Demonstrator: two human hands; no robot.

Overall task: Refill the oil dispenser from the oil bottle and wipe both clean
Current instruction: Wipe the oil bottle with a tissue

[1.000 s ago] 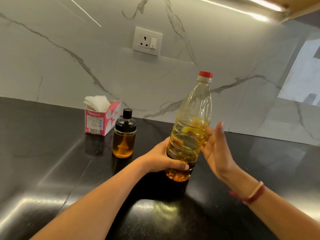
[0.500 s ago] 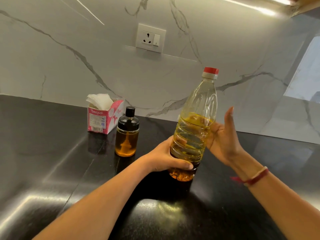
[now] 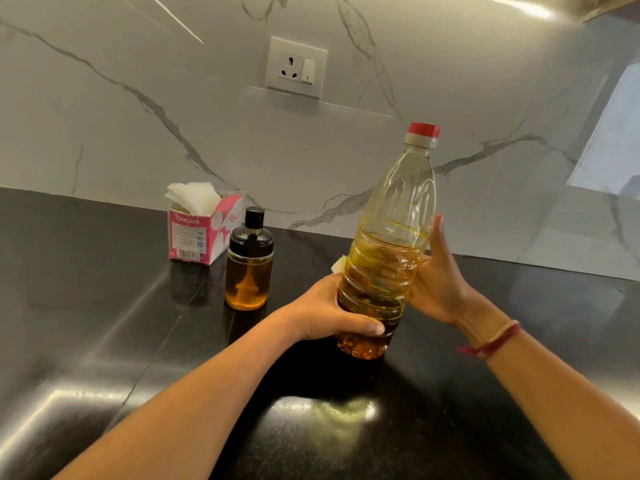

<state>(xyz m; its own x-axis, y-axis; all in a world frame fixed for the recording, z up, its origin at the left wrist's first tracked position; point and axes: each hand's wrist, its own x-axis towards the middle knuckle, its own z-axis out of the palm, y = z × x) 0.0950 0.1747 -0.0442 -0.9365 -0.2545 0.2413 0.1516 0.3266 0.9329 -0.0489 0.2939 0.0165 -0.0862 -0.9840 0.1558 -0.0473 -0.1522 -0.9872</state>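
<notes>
Compared with half a second ago, the right hand [image 3: 440, 289] has come closer to the oil bottle [image 3: 398, 202]. Its upright thumb, which stood apart from the bottle's right side, now lies against it. A small white scrap [image 3: 339, 264] now shows at the bottle's left edge, just above the left fingers. A second ago nothing showed past that edge. The left hand [image 3: 318, 313] keeps the same grip, and the oil dispenser [image 3: 248, 268] and the tissue box [image 3: 194, 237] have not moved.

The left fingers are wrapped round the lower part of the bottle, with the thumb across its front. The bottle leans with its red cap [image 3: 424, 129] toward the right. Its base is at the black tabletop [image 3: 104, 341], but I cannot tell if it touches. It is about half full of yellow oil.

The right palm faces the bottle. Its fingers pass behind the bottle and show only as blurred shapes through the oil, so I cannot tell if they are curled or straight. A red and white thread band [image 3: 495, 341] is on the right wrist.

The dispenser stands upright to the left of the left fingers, apart from them, with its black lid on. The tissue box is farther left and behind it.
</notes>
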